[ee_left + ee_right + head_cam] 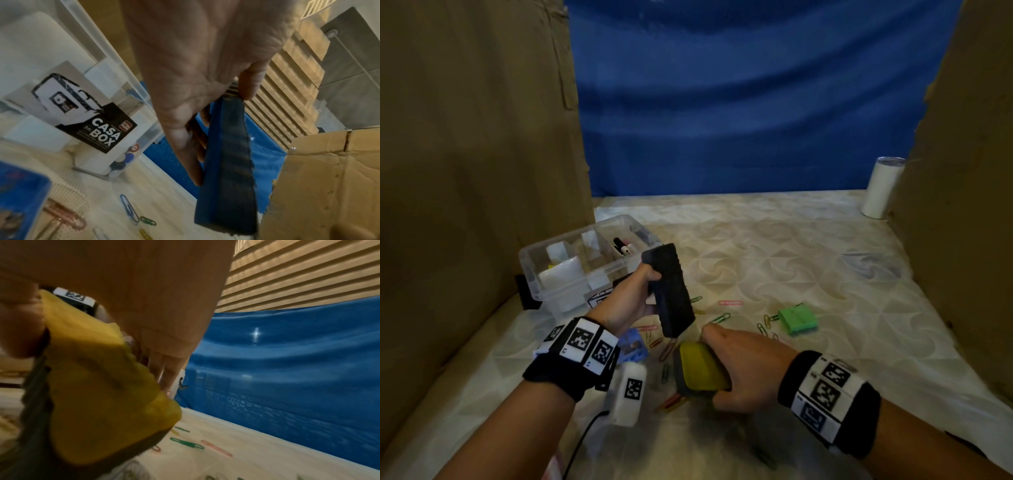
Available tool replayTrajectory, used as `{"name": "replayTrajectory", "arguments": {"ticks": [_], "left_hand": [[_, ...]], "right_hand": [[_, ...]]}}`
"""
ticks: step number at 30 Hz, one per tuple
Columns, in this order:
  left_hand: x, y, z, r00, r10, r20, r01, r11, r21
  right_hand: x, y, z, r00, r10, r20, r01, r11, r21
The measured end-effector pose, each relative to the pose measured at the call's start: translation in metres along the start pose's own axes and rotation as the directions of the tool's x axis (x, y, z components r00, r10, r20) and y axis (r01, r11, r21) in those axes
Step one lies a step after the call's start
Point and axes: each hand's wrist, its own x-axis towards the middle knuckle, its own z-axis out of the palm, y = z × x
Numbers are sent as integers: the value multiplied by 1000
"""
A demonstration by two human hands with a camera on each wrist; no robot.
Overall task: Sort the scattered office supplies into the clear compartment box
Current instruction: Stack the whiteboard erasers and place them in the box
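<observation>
My left hand grips a blue board eraser with a black felt pad, held tilted in the air just right of the clear compartment box. Thumb and fingers clamp its long sides. My right hand grips a yellow board eraser with a dark pad low over the table, in front of the blue one. The box holds markers, white pieces and coloured round pieces. A green eraser lies on the table at right.
Several coloured paper clips lie scattered on the patterned tablecloth, also near the hands. A small blue box sits under my left wrist. Cardboard walls stand left and right, a white tumbler at the back right.
</observation>
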Motion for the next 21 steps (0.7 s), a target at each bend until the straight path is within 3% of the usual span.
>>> {"name": "replayTrajectory", "arguments": {"ticks": [2, 4, 7, 10, 14, 17, 21], "left_hand": [[-1, -1, -1, 1000, 1, 2, -1, 1000, 21], [-2, -3, -1, 1000, -5, 2, 5, 1000, 30], [-4, -8, -1, 1000, -3, 0, 3, 1000, 11], [-6, -11, 2, 1000, 22, -4, -22, 999, 39], [-8, -14, 6, 999, 40, -17, -40, 998, 39], [-7, -15, 15, 1000, 19, -9, -19, 1000, 25], [-6, -20, 29, 999, -5, -32, 4, 1000, -6]], "right_hand": [[0, 8, -3, 997, 33, -77, -30, 999, 41], [1, 14, -11, 983, 83, -164, -47, 977, 210], [4, 26, -17, 956, 182, -230, -41, 859, 511], [4, 34, -15, 935, 250, -251, 38, 635, 771], [9, 38, -11, 877, 424, -226, 127, 250, 960], [19, 37, 0, 833, 529, -162, 104, 136, 985], [33, 20, 6, 859, 506, -80, 127, -59, 990]]}}
